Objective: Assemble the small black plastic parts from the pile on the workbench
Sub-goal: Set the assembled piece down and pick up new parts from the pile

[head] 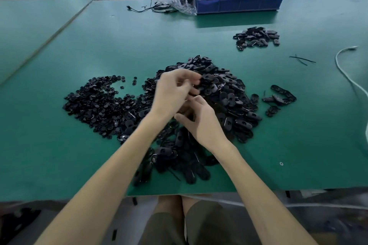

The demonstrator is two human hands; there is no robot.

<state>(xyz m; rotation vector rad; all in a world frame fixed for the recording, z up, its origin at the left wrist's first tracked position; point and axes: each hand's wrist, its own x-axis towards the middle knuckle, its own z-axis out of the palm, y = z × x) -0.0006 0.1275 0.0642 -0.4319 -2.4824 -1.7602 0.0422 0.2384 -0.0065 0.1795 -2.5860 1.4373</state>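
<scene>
The head camera looks forward and down (wide-angle, close) over the green workbench (278, 125).

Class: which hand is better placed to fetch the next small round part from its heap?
Left. The left hand hovers nearer the heap of round parts; the right hand would likely have to reach across the left one.

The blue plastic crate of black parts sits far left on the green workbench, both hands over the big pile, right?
No: head view shows the blue plastic crate far right on the green workbench; left hand and right hand are over the big pile.
</scene>
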